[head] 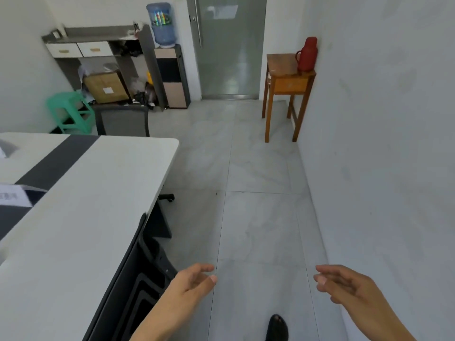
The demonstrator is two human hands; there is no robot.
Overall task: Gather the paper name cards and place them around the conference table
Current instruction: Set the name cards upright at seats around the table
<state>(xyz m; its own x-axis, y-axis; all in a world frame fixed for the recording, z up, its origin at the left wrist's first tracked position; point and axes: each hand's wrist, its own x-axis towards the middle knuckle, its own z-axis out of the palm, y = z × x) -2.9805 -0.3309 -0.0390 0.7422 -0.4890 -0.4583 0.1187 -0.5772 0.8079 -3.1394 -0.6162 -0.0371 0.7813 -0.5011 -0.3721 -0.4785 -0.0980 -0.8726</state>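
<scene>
Nearest, two hands: left hand (189,281) and right hand (344,284), both released, fingers loose, grasping nothing, above the floor (256,168). One black shoe (277,328) low between them. Leftward, one desk (98,193) carrying one blurred paper name card (13,195), well apart from both hands. Farther off, one green stool (70,112), one red thermos (307,54).

Name card (13,195) on conf table (98,183), far left; thermos (307,54) on side table (288,82), right.
</scene>
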